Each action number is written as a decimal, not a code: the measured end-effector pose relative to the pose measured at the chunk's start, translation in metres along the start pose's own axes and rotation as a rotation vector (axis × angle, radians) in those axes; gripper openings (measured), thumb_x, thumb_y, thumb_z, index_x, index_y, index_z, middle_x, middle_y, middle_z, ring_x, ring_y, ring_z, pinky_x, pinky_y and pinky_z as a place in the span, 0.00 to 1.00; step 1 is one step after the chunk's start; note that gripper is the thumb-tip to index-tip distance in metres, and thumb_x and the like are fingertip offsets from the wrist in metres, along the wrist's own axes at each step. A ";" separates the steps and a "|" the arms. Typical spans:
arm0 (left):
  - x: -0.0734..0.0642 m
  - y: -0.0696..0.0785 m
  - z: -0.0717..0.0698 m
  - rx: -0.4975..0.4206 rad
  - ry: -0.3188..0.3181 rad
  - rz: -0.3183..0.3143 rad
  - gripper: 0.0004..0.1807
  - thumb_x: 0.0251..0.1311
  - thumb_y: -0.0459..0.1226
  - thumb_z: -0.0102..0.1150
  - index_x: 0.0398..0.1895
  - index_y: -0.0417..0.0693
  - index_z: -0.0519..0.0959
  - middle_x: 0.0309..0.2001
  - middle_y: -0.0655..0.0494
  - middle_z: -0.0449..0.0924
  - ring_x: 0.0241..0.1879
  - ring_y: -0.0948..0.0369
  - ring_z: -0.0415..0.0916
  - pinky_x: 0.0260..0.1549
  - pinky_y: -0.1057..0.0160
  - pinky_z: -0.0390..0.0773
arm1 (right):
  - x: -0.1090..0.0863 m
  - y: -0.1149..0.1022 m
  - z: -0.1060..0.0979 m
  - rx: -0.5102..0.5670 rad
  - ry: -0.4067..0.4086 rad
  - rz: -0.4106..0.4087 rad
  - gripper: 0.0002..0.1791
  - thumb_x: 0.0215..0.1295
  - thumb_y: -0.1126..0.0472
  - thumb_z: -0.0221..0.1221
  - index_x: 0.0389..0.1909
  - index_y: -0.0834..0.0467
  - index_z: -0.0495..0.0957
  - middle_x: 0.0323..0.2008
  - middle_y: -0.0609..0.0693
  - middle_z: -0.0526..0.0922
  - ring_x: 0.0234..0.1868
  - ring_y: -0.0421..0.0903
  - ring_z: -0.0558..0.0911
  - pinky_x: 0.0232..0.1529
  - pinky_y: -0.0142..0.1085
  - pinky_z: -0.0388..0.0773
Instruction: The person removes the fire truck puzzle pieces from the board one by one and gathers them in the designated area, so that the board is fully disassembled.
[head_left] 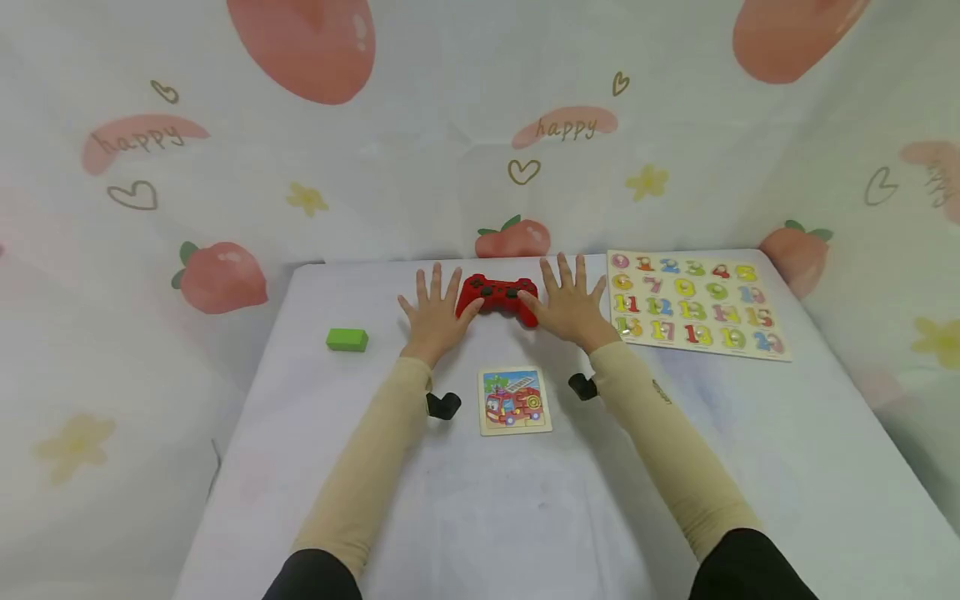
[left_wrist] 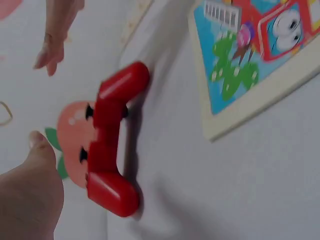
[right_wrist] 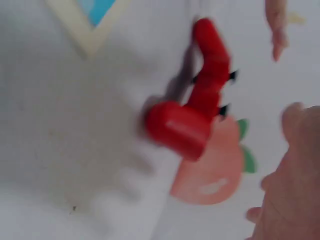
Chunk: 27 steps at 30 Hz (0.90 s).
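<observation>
A red game controller point(head_left: 497, 293) lies near the table's back edge, between the two hands. My left hand point(head_left: 435, 321), fingers spread and straight, is at its left side; the thumb overlaps the controller's left grip in the head view. On the other side my right hand point(head_left: 572, 308) also has its fingers spread, its thumb over the right grip. In the left wrist view the controller point(left_wrist: 107, 145) rests on the cloth with a gap between it and the left thumb. The right wrist view shows the controller point(right_wrist: 195, 100) apart from the right hand point(right_wrist: 295, 170).
Nearer the front lies a small fire engine puzzle point(head_left: 515, 402) in a pale frame. A green block point(head_left: 347, 339) sits to the left. At the back right is a number puzzle board point(head_left: 693, 304). A peach-patterned curtain point(head_left: 420, 167) hangs behind the table.
</observation>
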<state>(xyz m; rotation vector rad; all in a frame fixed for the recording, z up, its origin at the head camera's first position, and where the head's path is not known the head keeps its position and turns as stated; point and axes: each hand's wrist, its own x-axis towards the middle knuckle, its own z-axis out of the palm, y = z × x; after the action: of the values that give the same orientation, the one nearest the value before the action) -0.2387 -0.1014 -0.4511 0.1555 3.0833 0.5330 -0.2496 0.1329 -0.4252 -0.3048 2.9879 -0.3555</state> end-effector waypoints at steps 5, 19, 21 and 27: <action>-0.038 -0.001 0.010 -0.157 -0.036 0.138 0.41 0.67 0.61 0.41 0.77 0.56 0.44 0.76 0.43 0.36 0.74 0.41 0.32 0.64 0.31 0.42 | -0.040 -0.008 0.001 0.044 -0.022 -0.096 0.43 0.67 0.35 0.48 0.75 0.52 0.50 0.72 0.61 0.51 0.72 0.64 0.48 0.62 0.68 0.51; -0.125 0.009 0.084 -0.045 0.004 0.450 0.33 0.64 0.62 0.46 0.70 0.66 0.63 0.72 0.55 0.56 0.73 0.50 0.46 0.67 0.41 0.49 | -0.089 0.004 0.058 0.254 -0.080 -0.240 0.19 0.58 0.58 0.67 0.50 0.55 0.76 0.42 0.53 0.74 0.34 0.44 0.73 0.38 0.39 0.75; -0.126 0.008 0.086 -0.014 0.043 0.463 0.31 0.64 0.61 0.46 0.69 0.67 0.65 0.72 0.55 0.57 0.73 0.50 0.48 0.67 0.41 0.50 | -0.089 0.004 0.060 0.292 -0.070 -0.225 0.19 0.58 0.59 0.67 0.49 0.55 0.76 0.41 0.53 0.73 0.34 0.45 0.73 0.38 0.39 0.75; -0.127 0.006 0.085 0.053 0.012 0.474 0.30 0.68 0.61 0.39 0.72 0.69 0.60 0.75 0.59 0.50 0.75 0.54 0.44 0.67 0.39 0.48 | -0.088 -0.001 0.061 0.301 -0.055 -0.199 0.20 0.57 0.61 0.67 0.50 0.56 0.76 0.43 0.54 0.74 0.36 0.46 0.76 0.40 0.42 0.77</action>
<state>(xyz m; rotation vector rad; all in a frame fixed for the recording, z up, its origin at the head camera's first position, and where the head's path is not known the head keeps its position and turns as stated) -0.1094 -0.0800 -0.5307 0.8988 3.0664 0.4540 -0.1555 0.1376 -0.4762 -0.5691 2.8002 -0.7913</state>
